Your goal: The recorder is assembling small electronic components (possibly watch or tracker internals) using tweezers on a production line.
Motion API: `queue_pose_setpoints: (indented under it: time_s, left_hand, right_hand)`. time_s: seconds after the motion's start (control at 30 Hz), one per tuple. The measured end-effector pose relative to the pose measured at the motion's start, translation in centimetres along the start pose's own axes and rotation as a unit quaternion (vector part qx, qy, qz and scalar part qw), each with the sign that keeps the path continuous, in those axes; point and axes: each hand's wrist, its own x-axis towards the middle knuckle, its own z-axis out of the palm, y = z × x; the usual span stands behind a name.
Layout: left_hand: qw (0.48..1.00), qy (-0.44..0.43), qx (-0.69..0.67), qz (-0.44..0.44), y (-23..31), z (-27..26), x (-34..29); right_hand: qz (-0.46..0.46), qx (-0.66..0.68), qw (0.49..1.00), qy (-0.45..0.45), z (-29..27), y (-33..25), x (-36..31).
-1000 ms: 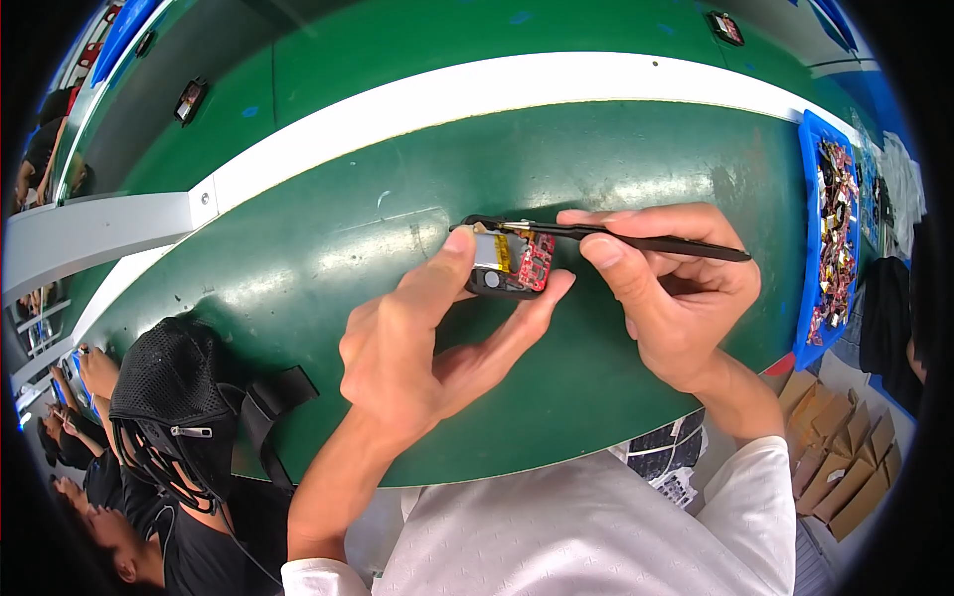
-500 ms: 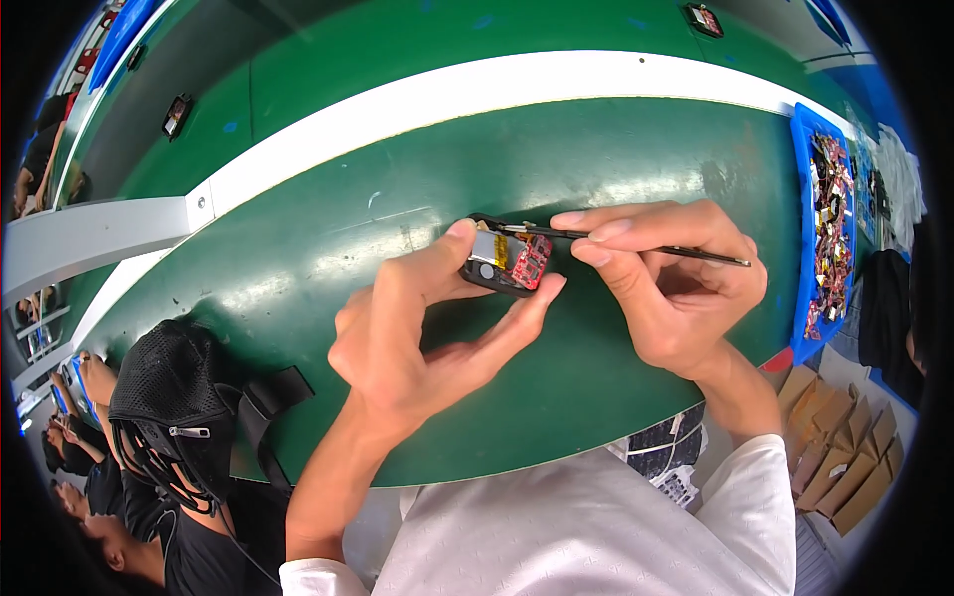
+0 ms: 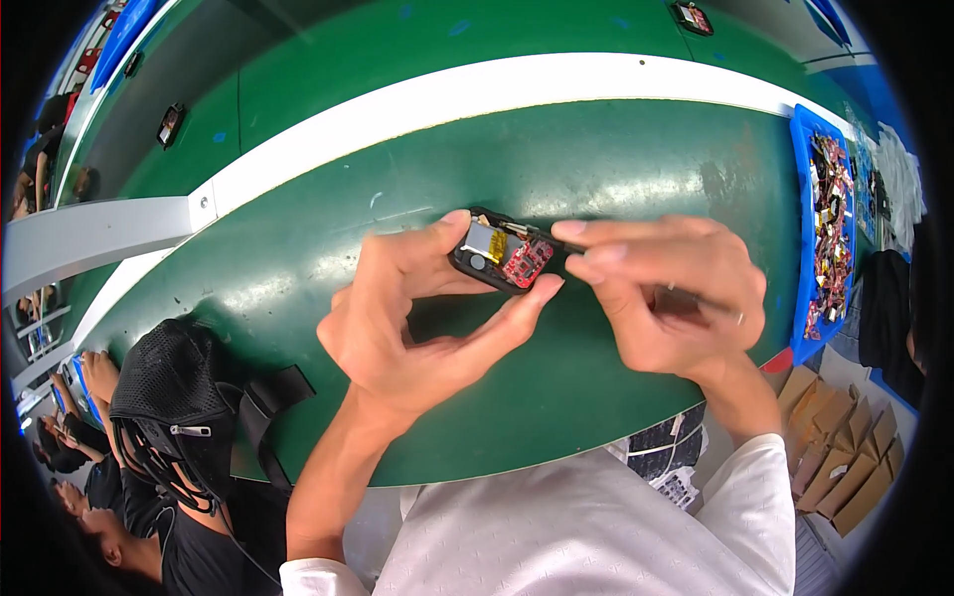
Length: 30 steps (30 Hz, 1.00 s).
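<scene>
My left hand (image 3: 397,328) pinches a small black device housing (image 3: 459,260) by its edges, open side up, above the green table. Inside it lie a silver battery (image 3: 481,238) with yellow tape and a red circuit board (image 3: 527,264). Between the thumb and fingers of my right hand (image 3: 676,298) are slim black tweezers (image 3: 562,244), their tips at the upper edge of the housing. The right fingers are slightly blurred, and much of the tweezers is hidden by them.
A blue tray (image 3: 803,238) of small electronic parts stands at the right. Cardboard boxes (image 3: 845,452) are below it. A black mesh bag (image 3: 169,382) sits at the left by other people. Beyond the white rail (image 3: 477,74), several devices lie on a green belt (image 3: 328,50).
My left hand has tilted the housing slightly and shifted a little left. My right hand has turned the tweezers, hiding more of them. Devices on the belt have moved slightly left.
</scene>
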Motion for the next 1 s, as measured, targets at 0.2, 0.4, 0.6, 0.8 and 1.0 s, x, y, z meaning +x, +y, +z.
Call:
queue_pose_setpoints:
  time_s: [0.2, 0.4, 0.6, 0.8, 1.0]
  left_hand:
    - [0.997, 0.019, 0.069, 0.040, 0.1, 0.4, -0.3]
    - [0.995, 0.018, 0.076, 0.058, -0.2, 0.4, -0.5]
    - [0.994, 0.020, 0.089, 0.066, -0.1, 0.5, -0.5]
    - [0.989, 0.072, 0.097, 0.083, -0.6, 1.2, -0.5]
    - [0.989, 0.062, 0.101, 0.088, -0.3, 1.1, -0.5]
  right_hand:
    - [0.199, 0.193, 0.941, 0.193, 1.9, -0.1, -0.1]
    - [0.226, 0.208, 0.934, 0.182, 1.9, 0.0, -0.4]
    - [0.256, 0.233, 0.918, 0.192, 2.1, 0.0, -0.3]
    - [0.274, 0.215, 0.919, 0.187, 2.2, -0.6, -0.2]
    - [0.260, 0.179, 0.931, 0.184, 1.9, -0.9, 0.0]
